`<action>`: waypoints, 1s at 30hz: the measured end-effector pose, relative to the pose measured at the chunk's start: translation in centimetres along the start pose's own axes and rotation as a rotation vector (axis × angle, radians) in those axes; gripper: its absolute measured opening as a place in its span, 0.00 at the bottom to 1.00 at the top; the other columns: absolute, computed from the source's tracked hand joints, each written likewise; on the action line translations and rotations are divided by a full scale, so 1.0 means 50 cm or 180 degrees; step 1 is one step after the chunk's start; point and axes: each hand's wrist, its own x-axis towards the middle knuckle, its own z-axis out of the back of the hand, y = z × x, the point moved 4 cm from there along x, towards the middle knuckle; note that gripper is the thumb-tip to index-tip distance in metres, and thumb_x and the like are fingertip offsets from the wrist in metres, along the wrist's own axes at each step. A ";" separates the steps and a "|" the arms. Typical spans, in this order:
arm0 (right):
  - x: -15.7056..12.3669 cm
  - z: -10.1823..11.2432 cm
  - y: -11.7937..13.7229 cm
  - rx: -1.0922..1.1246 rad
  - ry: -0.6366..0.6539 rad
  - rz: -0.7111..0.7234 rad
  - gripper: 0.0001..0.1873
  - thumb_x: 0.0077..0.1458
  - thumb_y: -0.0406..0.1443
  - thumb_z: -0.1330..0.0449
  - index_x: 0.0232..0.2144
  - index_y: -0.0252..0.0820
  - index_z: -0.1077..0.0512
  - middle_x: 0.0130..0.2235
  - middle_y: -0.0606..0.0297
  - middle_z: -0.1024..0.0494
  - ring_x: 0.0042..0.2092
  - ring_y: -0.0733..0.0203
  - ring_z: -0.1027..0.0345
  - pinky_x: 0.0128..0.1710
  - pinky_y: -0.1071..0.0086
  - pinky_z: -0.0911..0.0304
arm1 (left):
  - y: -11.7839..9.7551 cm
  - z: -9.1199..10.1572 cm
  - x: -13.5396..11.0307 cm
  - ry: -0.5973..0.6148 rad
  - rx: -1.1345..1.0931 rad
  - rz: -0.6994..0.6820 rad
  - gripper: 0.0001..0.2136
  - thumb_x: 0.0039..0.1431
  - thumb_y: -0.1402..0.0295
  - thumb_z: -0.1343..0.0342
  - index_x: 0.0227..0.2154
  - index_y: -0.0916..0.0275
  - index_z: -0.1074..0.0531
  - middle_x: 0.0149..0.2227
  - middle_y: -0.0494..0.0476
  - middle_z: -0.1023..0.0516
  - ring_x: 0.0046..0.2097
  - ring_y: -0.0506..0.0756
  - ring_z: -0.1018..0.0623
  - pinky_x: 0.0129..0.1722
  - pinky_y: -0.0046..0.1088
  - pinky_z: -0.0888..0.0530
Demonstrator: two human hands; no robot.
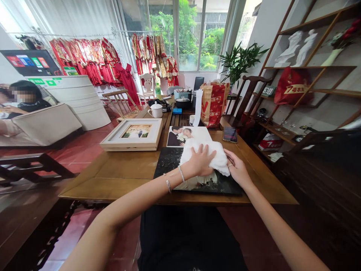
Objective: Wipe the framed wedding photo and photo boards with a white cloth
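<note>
A white cloth (pixel 218 155) lies bunched over a dark picture panel (pixel 169 160). Under and around the cloth, part of the panel's pale printed image shows along with dark, speckled areas. My left hand (pixel 201 160) presses flat on the cloth, its fingers spread. At the cloth's right edge is my right hand (pixel 238 167), its fingers bent round that edge; the fingertips are partly hidden. Just beyond the panel lies a photo print (pixel 201 133) of two people, partly covered by the cloth.
A white-framed picture (pixel 113 145) lies on the wooden table (pixel 118 180) at left. A phone (pixel 230 134) rests at right. Behind are a lidded white mug (pixel 156 110), a blue box (pixel 177 111) and a red paper bag (pixel 213 103). Chairs and shelves flank the table; people sit far left.
</note>
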 end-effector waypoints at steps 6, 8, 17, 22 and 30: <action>0.010 -0.002 0.001 -0.0367 0.0155 -0.0018 0.25 0.53 0.40 0.45 0.54 0.43 0.34 0.55 0.55 0.28 0.57 0.51 0.36 0.58 0.53 0.42 | -0.089 0.019 -0.101 0.0025 0.0084 0.0195 0.36 0.54 0.58 0.47 0.63 0.65 0.50 0.64 0.74 0.49 0.63 0.75 0.48 0.52 0.61 0.41; 0.016 -0.004 0.004 -0.0526 0.0247 0.0029 0.25 0.53 0.41 0.46 0.54 0.44 0.34 0.56 0.55 0.29 0.58 0.50 0.38 0.59 0.52 0.44 | -0.124 0.020 -0.142 0.0016 0.0154 0.0216 0.38 0.53 0.55 0.46 0.64 0.66 0.51 0.64 0.74 0.50 0.63 0.77 0.49 0.52 0.62 0.41; 0.025 -0.009 0.010 -0.0708 0.0341 0.0177 0.19 0.58 0.43 0.49 0.46 0.45 0.26 0.56 0.57 0.29 0.61 0.52 0.42 0.62 0.52 0.51 | -0.139 0.028 -0.168 0.0133 0.0092 0.0329 0.38 0.55 0.52 0.48 0.64 0.65 0.52 0.65 0.74 0.51 0.63 0.76 0.49 0.53 0.60 0.41; 0.011 -0.003 0.009 -0.0697 0.0352 0.0230 0.19 0.56 0.44 0.47 0.47 0.45 0.27 0.56 0.58 0.29 0.61 0.51 0.42 0.62 0.51 0.50 | -0.066 0.032 -0.083 0.0210 0.0072 0.0854 0.35 0.57 0.54 0.49 0.64 0.66 0.50 0.64 0.75 0.49 0.62 0.77 0.47 0.51 0.61 0.39; -0.009 -0.005 0.030 -0.1004 0.0359 0.0304 0.19 0.55 0.42 0.44 0.48 0.45 0.28 0.58 0.57 0.31 0.61 0.51 0.42 0.62 0.50 0.51 | 0.006 0.036 -0.080 0.0283 0.0074 0.1124 0.32 0.58 0.59 0.49 0.63 0.64 0.49 0.64 0.74 0.49 0.62 0.76 0.47 0.50 0.61 0.38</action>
